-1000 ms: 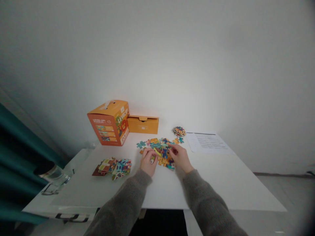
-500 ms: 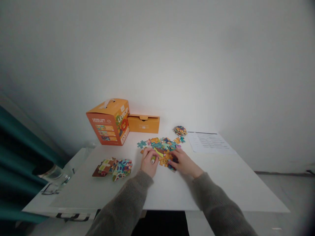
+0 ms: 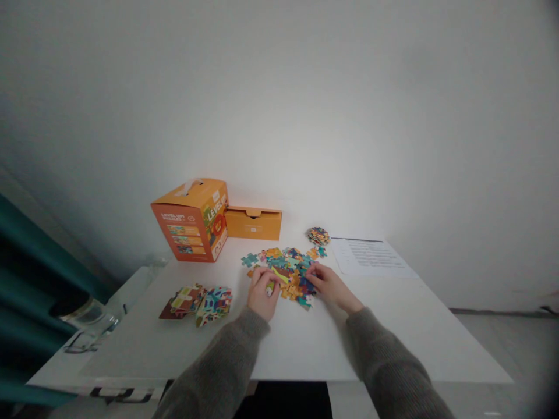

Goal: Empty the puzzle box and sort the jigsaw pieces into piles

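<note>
**Both hands at the loose puzzle pile**

The person leans over the white counter (image 3: 393, 326) with both grey sleeves stretched forward. The left hand (image 3: 262, 289) has its fingers curled together around a small puzzle piece (image 3: 271, 286) with a yellow-green streak on it, pinched at the near left edge of the pile. The right hand (image 3: 328, 283) lies flat and low, fingers stretched toward the left and resting on the pieces; whether its grip is clamped on any one piece I cannot tell, since the fingertips merge with the colours beneath them.

Between the two grips, and spreading away from them toward the wall, lies the pile of loose puzzle pieces (image 3: 286, 263), orange, teal and blue, some overlapping. One teal piece (image 3: 250, 259) sits a little apart, just beyond the left grip. Farther out from the right grip, past the pile, is a small round cluster of pieces (image 3: 318, 235).

Well to the left of the left grip lies a second heap of pieces (image 3: 198, 299), several turned brown side up. Beyond the left grip, near the wall, stands the tall orange puzzle box (image 3: 190, 221) with a carry handle on top, and touching its right side a flat orange inner box (image 3: 253, 223). Out beyond the right grip a printed sheet of paper (image 3: 371, 255) lies flat. Far off to the left, on a lower surface by a teal curtain (image 3: 26, 273), there is a glass container (image 3: 85, 314).
</note>
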The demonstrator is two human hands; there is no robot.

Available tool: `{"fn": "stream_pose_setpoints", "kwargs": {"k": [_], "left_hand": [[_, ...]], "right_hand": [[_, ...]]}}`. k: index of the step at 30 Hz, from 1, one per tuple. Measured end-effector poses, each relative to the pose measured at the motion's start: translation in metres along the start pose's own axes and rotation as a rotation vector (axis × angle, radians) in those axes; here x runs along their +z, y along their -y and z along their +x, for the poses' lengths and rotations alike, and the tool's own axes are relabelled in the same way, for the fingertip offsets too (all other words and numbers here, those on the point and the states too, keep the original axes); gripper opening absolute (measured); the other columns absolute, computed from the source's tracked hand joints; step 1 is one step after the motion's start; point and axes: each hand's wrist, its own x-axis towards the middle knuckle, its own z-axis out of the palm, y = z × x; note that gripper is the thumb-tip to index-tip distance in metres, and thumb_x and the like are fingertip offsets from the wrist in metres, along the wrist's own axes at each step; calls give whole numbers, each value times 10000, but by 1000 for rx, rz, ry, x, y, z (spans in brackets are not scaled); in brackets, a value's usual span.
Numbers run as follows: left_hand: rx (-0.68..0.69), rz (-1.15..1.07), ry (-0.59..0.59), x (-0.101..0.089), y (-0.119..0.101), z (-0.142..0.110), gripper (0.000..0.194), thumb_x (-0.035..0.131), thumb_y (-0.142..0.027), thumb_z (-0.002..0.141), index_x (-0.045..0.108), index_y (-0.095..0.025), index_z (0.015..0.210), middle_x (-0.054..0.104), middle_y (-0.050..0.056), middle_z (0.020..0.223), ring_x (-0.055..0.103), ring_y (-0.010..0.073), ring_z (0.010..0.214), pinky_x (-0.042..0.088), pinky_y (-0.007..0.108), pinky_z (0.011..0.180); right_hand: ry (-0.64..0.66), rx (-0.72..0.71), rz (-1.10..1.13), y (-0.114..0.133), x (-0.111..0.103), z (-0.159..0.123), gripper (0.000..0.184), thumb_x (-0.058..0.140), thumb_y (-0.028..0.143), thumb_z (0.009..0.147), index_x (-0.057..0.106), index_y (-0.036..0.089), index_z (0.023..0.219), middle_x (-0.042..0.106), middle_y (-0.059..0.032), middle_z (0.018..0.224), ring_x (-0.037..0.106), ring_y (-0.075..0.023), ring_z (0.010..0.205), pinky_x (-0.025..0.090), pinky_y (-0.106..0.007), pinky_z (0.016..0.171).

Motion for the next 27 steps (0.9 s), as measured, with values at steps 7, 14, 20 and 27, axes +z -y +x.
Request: {"fn": "stream_pose_setpoints", "kwargs": {"k": [7, 14, 20, 27], "left_hand": [[24, 23, 17, 1, 2, -2, 177, 555, -35, 787, 622, -197, 814, 504, 57, 979, 546, 193, 984, 541, 337, 851], [38, 41, 23, 0, -4, -2, 178, 546, -30, 798, 613, -195, 809, 515, 55, 971, 553, 194, 971, 527, 347, 851], [61, 80, 12, 0, -6, -2, 190, 549, -12, 782, 609, -191, 806, 521, 53, 968, 552, 193, 962, 496, 364, 883], [53, 59, 17, 0, -9, -2, 211, 531, 1, 779, 604, -195, 808, 520, 50, 958, 551, 186, 948, 509, 339, 848]], "right_hand": [[-306, 323, 167, -9, -6, 84, 288, 473, 388, 899, 534, 182, 1090, 518, 52, 468, 409, -115, 319, 294, -204, 341], [-306, 324, -105, -16, -2, 124, 432, 385, 176, 876, 530, 127, 1280, 698, -111, 912, 621, -153, 555, 457, -257, 464], [-178, 181, -513, -24, 2, 126, 399, 402, 162, 883, 681, 144, 1167, 635, -133, 1263, 566, -257, 1168, 407, -368, 1015], [39, 91, -814, -16, 21, 140, 423, 315, 318, 994, 627, 209, 1258, 489, -100, 1465, 422, -303, 1307, 288, -496, 1082]]}}
